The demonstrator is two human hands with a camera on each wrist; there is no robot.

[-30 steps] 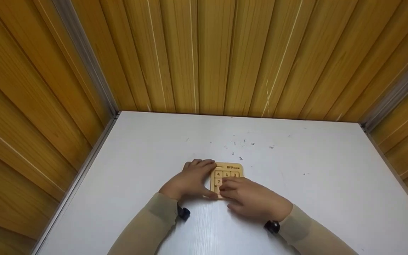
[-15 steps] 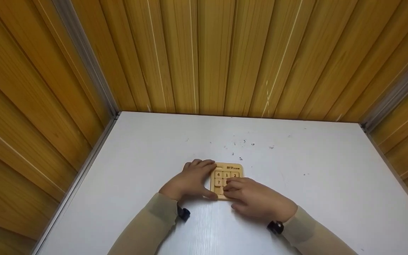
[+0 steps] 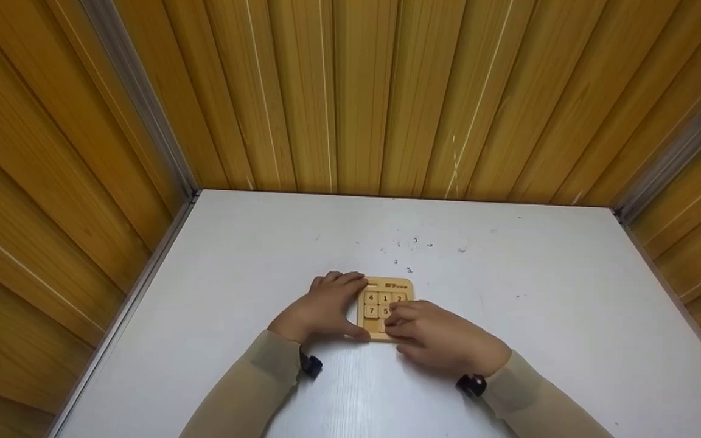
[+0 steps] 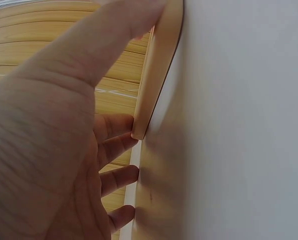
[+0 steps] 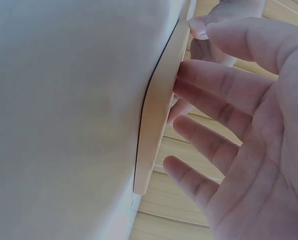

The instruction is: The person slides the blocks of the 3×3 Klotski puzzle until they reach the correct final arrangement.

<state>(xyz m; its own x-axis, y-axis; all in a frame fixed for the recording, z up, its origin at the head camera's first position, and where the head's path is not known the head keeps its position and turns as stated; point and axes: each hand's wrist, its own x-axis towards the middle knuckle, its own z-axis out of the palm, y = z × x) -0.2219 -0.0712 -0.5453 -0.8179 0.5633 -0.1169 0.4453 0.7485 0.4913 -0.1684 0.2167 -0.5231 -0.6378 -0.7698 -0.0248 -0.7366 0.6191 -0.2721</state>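
A wooden number slide puzzle lies flat on the white table. Tiles 4, 1, 2, 7 and part of 5 show, along with a bare recess at the lower left. My left hand grips the puzzle's left side, thumb at the near corner and index finger at the far corner. My right hand reaches over the lower right, fingertips on the tiles and hiding several of them. In the right wrist view, the index and middle fingertips meet the puzzle's top face beside its wooden edge; the other fingers are extended.
The white table stretches out around the puzzle, with small dark marks beyond it. Yellow wood-plank walls rise at the back and both sides. Each wrist carries a small black camera.
My right hand has slid slightly right over the puzzle, uncovering part of tile 5 and the bare lower-left recess. The left hand keeps its hold. The head view has shifted a little.
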